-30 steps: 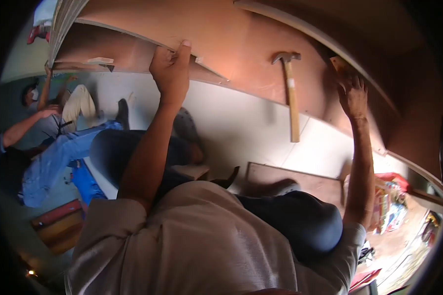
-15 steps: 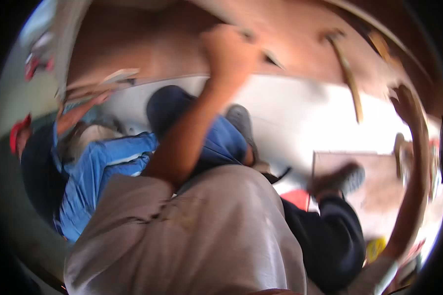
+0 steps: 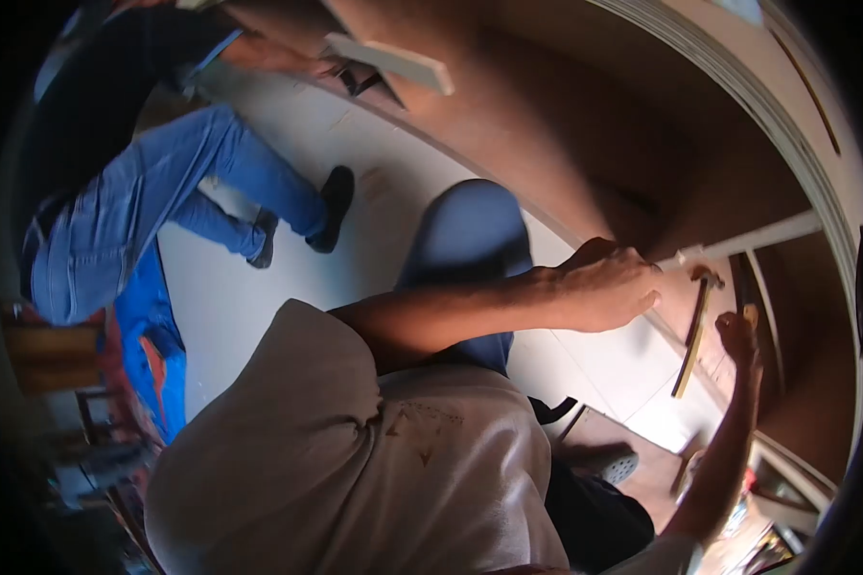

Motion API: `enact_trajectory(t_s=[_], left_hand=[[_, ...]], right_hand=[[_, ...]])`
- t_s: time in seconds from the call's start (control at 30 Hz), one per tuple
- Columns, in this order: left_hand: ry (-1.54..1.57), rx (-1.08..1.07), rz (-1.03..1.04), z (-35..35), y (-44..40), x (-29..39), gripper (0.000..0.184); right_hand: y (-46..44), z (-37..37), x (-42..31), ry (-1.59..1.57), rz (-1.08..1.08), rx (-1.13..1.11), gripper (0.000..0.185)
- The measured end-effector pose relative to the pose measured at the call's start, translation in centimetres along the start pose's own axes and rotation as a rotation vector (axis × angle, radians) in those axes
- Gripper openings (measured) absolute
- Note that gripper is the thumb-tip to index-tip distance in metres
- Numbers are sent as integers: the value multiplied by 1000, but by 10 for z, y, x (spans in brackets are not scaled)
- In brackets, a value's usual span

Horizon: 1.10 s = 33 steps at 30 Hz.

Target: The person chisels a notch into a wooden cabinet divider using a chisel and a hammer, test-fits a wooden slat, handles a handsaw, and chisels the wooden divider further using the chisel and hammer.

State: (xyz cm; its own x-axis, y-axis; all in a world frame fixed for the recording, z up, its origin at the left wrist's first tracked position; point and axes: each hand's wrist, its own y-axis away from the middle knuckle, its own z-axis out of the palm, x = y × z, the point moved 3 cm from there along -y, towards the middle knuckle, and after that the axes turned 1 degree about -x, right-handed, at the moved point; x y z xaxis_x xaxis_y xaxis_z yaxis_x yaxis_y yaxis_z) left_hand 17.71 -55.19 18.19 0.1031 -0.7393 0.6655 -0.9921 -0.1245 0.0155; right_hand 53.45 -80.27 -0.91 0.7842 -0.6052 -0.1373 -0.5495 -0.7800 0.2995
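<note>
My left hand is closed at the near end of a thin board, whose pale edge runs off to the right. Beyond it my right hand is closed around a small wooden piece, beside the upright divider of the brown cabinet interior. Between the two hands lies a hammer, its head on the brown panel and its wooden handle pointing toward me. The fingertips of my left hand are partly hidden.
At the upper left a co-worker in blue jeans reaches to a pale wooden strip at the cabinet. A blue sheet lies behind that person. My knee is bent beside the cabinet; a flat board lies near my foot.
The view has swung left. My left hand has moved right across my body, nearer the hammer and my right hand, and the board now shows edge-on. The co-worker appears larger and closer.
</note>
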Motion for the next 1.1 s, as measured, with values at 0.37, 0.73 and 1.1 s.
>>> enact_trajectory(t_s=[0.37, 0.73, 1.1], left_hand=[[222, 598, -270, -128, 138, -138, 17], [-262, -218, -86, -137, 21, -118, 32], [-461, -334, -235, 102, -210, -270, 31]], right_hand=[[63, 104, -139, -232, 164, -276, 29], [8, 87, -63, -178, -196, 93, 34], [5, 159, -4, -57, 362, 288, 44]])
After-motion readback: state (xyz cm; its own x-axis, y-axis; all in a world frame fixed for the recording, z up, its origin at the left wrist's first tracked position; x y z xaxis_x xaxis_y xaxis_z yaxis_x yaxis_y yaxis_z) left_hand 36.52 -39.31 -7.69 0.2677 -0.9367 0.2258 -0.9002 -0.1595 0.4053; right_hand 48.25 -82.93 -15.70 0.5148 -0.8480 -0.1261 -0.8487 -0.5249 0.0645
